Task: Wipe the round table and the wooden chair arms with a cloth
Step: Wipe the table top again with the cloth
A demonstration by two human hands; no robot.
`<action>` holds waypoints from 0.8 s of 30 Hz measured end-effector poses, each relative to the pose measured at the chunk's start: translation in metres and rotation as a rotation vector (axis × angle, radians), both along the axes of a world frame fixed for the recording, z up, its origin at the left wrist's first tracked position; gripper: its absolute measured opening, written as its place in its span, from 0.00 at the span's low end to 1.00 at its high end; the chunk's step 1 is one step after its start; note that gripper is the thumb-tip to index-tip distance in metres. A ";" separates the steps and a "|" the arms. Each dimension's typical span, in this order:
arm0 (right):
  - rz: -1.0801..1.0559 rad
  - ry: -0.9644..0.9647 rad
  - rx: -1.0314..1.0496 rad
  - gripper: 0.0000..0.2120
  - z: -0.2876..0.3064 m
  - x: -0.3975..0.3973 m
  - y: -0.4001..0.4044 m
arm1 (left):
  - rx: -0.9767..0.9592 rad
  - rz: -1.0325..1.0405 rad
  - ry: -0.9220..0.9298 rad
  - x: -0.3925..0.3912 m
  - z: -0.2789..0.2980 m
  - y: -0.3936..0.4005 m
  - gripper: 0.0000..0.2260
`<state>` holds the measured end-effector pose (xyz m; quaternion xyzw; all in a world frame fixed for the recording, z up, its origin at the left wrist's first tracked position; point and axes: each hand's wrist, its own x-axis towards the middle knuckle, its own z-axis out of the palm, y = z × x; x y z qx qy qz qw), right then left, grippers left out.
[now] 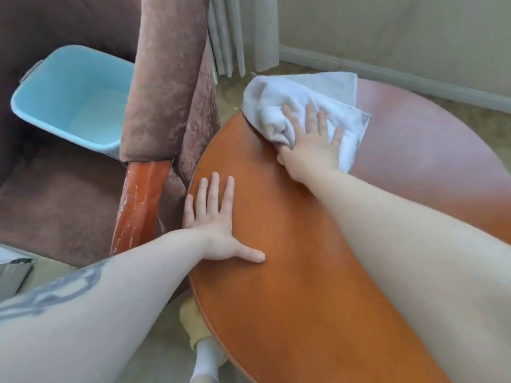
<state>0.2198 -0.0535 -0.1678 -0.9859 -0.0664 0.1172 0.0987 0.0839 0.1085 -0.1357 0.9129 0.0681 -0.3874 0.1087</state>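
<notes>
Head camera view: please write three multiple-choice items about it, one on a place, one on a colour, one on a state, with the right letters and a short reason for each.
1. Where is the light blue plastic tub?
A. on the seat of the brown upholstered armchair
B. on the round table
C. on the carpet

2. What colour is the crumpled terry cloth?
A. green
B. white
C. black

3. How is the left hand?
A. it grips the cloth
B. it is lifted in the air
C. it rests flat on the round orange-brown wooden table

Answers:
1 A: the tub sits inside the armchair, beside its padded arm.
2 B: the cloth under the right hand is white.
3 C: its straight, spread fingers lie on the tabletop near the edge.
</notes>
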 end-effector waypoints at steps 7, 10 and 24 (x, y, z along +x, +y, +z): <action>-0.714 0.169 -0.027 0.29 0.010 0.062 -0.060 | -0.006 -0.035 0.060 0.000 0.000 0.005 0.68; -0.203 0.000 0.010 0.29 0.007 0.031 -0.016 | 0.004 -0.034 0.080 0.000 0.001 0.005 0.69; -0.744 -0.058 -0.013 0.33 0.019 -0.042 -0.199 | 0.014 -0.066 0.099 0.002 -0.001 0.008 0.71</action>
